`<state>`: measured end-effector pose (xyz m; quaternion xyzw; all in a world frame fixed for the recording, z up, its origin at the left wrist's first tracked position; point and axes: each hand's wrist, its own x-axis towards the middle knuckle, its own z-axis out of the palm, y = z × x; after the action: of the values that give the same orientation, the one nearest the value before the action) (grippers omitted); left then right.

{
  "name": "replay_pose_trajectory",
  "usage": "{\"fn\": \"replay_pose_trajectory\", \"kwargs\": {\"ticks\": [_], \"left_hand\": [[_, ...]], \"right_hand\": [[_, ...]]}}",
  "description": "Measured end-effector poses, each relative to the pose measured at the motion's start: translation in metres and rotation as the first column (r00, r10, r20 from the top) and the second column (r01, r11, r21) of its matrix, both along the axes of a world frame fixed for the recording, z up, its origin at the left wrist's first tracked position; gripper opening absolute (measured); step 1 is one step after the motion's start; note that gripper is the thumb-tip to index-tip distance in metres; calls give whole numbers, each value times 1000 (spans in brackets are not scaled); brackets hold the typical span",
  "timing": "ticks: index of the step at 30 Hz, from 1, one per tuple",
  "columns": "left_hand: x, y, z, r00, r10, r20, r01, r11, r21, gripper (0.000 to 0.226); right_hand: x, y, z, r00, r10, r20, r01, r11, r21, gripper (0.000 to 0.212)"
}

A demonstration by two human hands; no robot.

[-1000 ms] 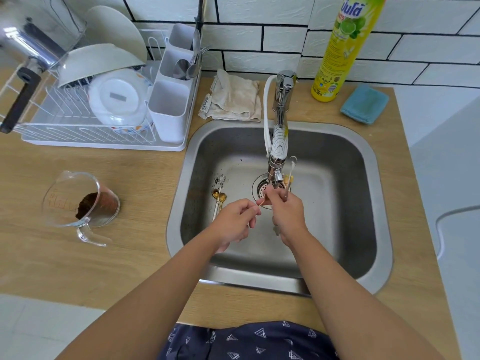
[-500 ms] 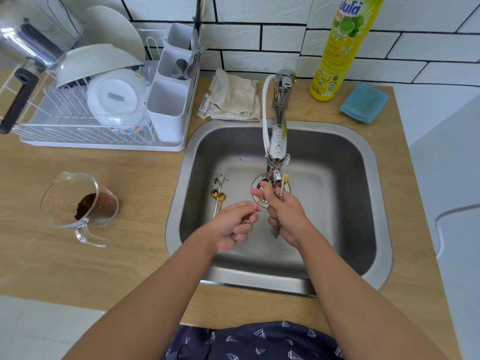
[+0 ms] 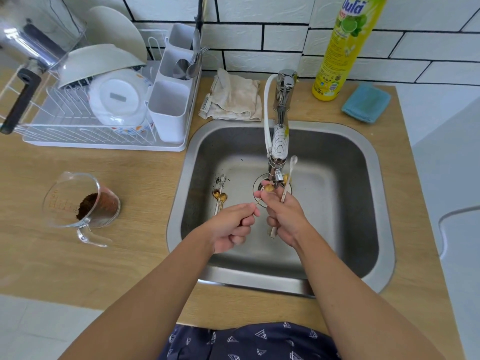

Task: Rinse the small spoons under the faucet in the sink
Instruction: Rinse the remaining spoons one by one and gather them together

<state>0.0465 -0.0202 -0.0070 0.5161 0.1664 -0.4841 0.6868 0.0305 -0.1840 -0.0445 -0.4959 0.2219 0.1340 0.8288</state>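
Over the steel sink [image 3: 363, 157] both hands meet just below the faucet [image 3: 280, 141] spout. My left hand [image 3: 231, 224] pinches the thin handle of a small gold spoon [image 3: 267, 188], whose bowl sits under the spout against my right fingertips. My right hand [image 3: 284, 214] grips a small bunch of spoons, with one pale spoon [image 3: 289, 175] sticking up past the faucet. Three more small spoons [image 3: 220, 194], two gold and one silver, lie on the sink floor at the left. Whether water runs I cannot tell.
A white dish rack [image 3: 85, 126] with bowls and a cutlery caddy stands at the back left. A glass measuring cup [image 3: 83, 203] with brown grounds sits on the counter left of the sink. Behind the sink are a folded cloth [image 3: 233, 97], a yellow detergent bottle [image 3: 342, 48] and a blue sponge [image 3: 366, 102].
The pale spoon in my right hand dropped low half a second ago and now stands up beside the faucet again. My left hand stays pinched on the gold spoon's handle.
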Motion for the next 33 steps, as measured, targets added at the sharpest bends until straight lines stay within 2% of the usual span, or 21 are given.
{"fn": "replay_pose_trajectory", "kwargs": {"ticks": [2,4,6,8,10,11,15,19,23,26,28,31,33], "left_hand": [[0,4,-1,975,34,-218,-87,967,-238,20],[-1,8,2,955,31,-295,-134,933,-333,18],[-1,8,3,978,33,-206,-85,965,-248,17],[-1,7,2,1000,-15,11,15,999,-32,16],[1,7,1,981,-100,169,76,987,143,18],[2,6,1,972,-120,200,84,981,176,20],[3,5,4,977,-93,193,66,988,141,23],[0,5,3,976,-102,191,81,990,113,22],[-1,1,-2,935,-129,331,55,973,225,20],[8,-15,-7,901,-94,423,-58,941,332,16],[16,-32,-9,905,20,425,-154,947,282,12],[25,-56,-11,929,268,256,-280,960,14,3],[23,-68,-14,942,253,223,-252,967,-34,9]], "right_hand": [[2,-1,0,999,-33,4,33,999,-1,25],[4,-1,3,999,-53,-2,53,998,-42,24],[4,-4,5,997,-81,1,81,992,-100,5],[5,-8,5,993,-116,14,116,977,-179,23],[6,-8,5,993,-114,30,118,959,-257,22],[7,-7,4,994,-105,36,111,950,-290,20],[7,0,4,997,-67,35,75,946,-317,11],[11,-1,6,989,-146,-13,132,927,-350,24],[7,-8,5,946,-325,19,303,860,-410,20],[3,-17,7,937,-348,-5,331,895,-300,7],[3,-26,10,909,-416,-15,397,876,-273,8],[2,-43,13,835,-549,-44,513,804,-299,6],[0,-54,14,806,-589,-62,551,784,-286,6]]}}
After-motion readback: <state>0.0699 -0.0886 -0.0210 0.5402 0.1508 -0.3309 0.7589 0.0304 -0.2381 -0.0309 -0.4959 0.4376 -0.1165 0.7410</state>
